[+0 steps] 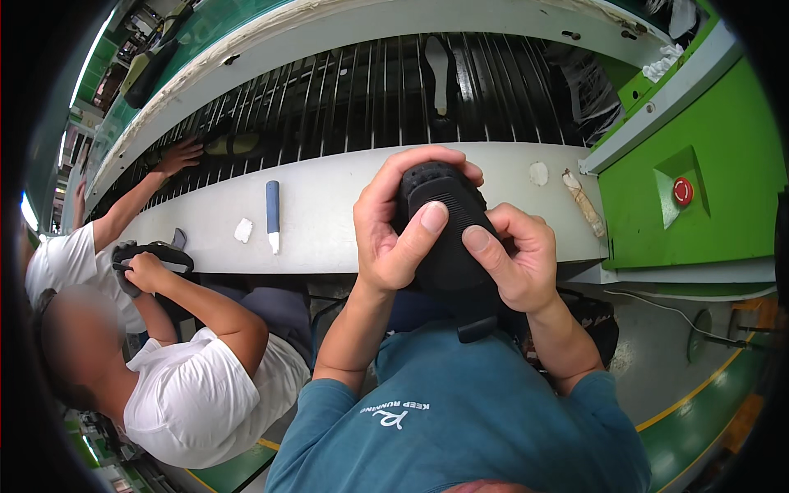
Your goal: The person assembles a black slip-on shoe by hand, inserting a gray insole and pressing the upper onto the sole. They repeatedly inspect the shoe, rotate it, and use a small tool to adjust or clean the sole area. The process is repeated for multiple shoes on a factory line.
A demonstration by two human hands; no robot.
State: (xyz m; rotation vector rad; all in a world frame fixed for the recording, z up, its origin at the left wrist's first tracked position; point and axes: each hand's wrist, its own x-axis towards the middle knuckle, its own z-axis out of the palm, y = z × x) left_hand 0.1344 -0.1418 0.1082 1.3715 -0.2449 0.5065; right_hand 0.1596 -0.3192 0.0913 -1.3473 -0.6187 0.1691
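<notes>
I hold a black shoe (448,246) sole-up in front of my chest, over the near edge of a grey work shelf (329,205). My left hand (394,226) wraps the shoe's toe end, thumb pressed on the ribbed sole. My right hand (514,259) grips the shoe's right side, its thumb also on the sole. The shoe's heel end points down toward my teal shirt.
A blue-handled brush (272,214), white scraps (243,229) and a wrapped stick (583,202) lie on the shelf. Behind it runs a black slatted conveyor (370,90) carrying an insole (438,70). A co-worker in white (189,378) sits at my left holding another shoe. Green machine housing with a red button (682,191) stands right.
</notes>
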